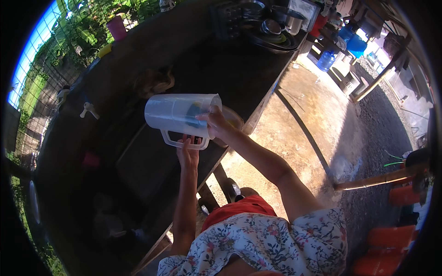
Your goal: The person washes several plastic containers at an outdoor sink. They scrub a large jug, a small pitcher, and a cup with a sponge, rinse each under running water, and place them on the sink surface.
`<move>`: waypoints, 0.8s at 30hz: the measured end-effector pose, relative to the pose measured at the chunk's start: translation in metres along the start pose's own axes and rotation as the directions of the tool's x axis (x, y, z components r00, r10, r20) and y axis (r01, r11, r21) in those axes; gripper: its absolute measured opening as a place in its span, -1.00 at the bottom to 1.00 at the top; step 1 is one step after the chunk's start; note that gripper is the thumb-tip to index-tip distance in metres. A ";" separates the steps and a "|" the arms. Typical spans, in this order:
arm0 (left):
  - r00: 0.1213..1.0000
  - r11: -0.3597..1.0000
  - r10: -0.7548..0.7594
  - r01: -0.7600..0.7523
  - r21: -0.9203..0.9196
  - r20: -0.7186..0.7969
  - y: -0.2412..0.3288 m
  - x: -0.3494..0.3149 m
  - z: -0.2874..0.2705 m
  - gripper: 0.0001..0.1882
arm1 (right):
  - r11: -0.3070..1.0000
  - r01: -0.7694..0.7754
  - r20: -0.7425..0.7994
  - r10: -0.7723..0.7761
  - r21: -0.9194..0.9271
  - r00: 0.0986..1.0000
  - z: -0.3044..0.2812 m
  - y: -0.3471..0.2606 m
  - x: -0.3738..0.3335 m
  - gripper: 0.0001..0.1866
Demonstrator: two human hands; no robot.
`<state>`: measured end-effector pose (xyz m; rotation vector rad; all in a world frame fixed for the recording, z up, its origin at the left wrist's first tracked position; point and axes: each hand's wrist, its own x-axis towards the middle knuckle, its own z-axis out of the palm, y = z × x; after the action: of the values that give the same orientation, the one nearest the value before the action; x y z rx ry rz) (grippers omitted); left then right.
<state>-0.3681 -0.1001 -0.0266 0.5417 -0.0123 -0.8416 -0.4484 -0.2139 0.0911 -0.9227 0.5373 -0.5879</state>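
A translucent plastic pitcher [168, 110] lies on its side in the air above the dark counter, mouth toward the right. Wrapped round its handle from below is my left hand [188, 152]. My right hand [216, 123] grips the pitcher at its open rim, one digit stretched along the outer wall; the other fingers are partly hidden. Through the cloudy wall shows a teal and yellow thing [194, 112] that looks like a sponge; whether my fingers touch it I cannot make out. Behind my right wrist, a round dish or basin [234, 117] shows at the counter's edge.
The dark counter [216, 76] runs diagonally, with stacked pots and pans [276, 30] at its far end. A tap [89, 110] juts from the left wall, where a pink cup [116, 28] stands on the ledge. Rightward are a blue water jug [326, 60] and a wooden pole [373, 179].
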 end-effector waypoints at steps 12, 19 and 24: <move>0.908 0.837 -0.417 0.402 -0.370 0.044 0.031 -0.017 -0.071 -0.55 | 0.705 0.035 -0.106 0.057 0.708 0.993 0.003 0.016 -0.007 -0.71; 0.876 0.834 -0.482 0.458 -0.309 -0.004 0.068 -0.027 -0.046 -0.54 | -0.277 0.665 0.680 0.054 -0.694 0.732 -0.047 0.043 -0.032 -0.69; 0.758 0.716 -0.637 0.650 -0.256 0.142 0.057 -0.027 -0.020 -0.59 | -0.646 0.390 0.677 -0.277 -0.656 0.681 -0.065 0.023 -0.040 -0.67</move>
<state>-0.3421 -0.0411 -0.0122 0.2331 0.2766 -1.5196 -0.5143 -0.2131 0.0467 -3.2491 0.4412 -0.7486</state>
